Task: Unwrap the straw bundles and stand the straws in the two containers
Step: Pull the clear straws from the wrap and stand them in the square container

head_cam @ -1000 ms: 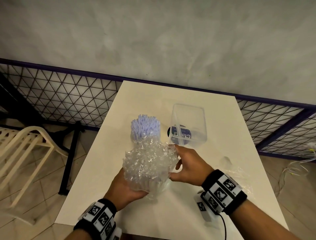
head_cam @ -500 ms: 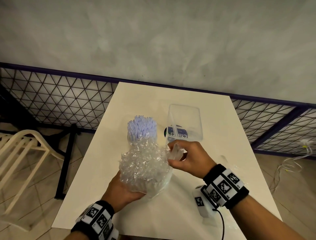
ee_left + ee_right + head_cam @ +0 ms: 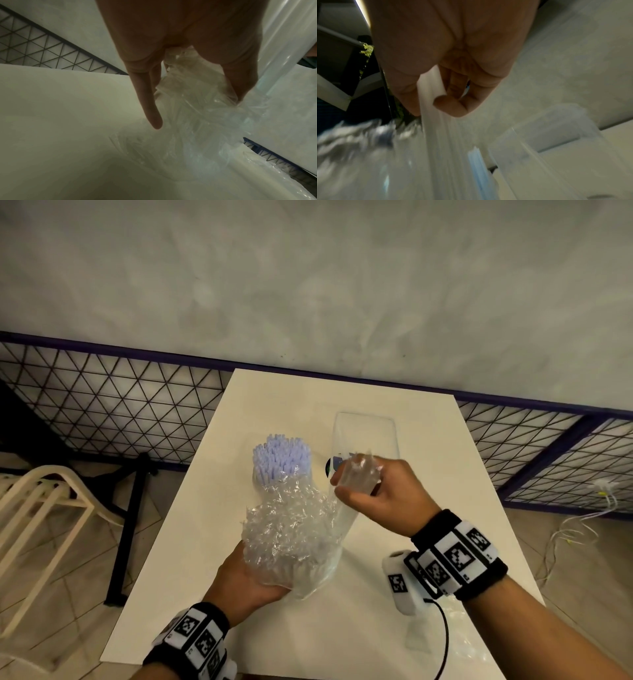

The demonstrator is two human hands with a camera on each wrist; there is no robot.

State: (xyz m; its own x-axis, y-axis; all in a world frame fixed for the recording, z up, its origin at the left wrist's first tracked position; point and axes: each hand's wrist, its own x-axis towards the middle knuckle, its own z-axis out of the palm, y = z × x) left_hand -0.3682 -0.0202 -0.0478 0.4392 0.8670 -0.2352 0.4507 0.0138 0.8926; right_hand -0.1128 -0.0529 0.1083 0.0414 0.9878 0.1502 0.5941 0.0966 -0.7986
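A straw bundle (image 3: 291, 529) in crinkled clear wrap stands tilted over the white table (image 3: 428, 440). My left hand (image 3: 246, 580) grips its lower end (image 3: 193, 94). My right hand (image 3: 380, 491) pinches a strip of the clear wrap (image 3: 358, 474) pulled up and to the right of the bundle; in the right wrist view the film (image 3: 433, 102) runs taut between thumb and fingers. Pale purple straws (image 3: 281, 457) stand in a container behind the bundle. An empty clear container (image 3: 364, 433) with a dark label stands to their right, partly hidden by my right hand.
Loose clear wrap (image 3: 479, 642) lies on the table's near right corner. A purple-framed wire mesh fence (image 3: 102, 405) runs behind the table below a grey wall. A white chair (image 3: 37, 508) and a black table leg (image 3: 126, 529) stand on the floor at the left.
My right hand took hold of the wrap at the bundle's right side and has pulled a strip of it up and to the right. The left hand keeps its hold on the bundle.
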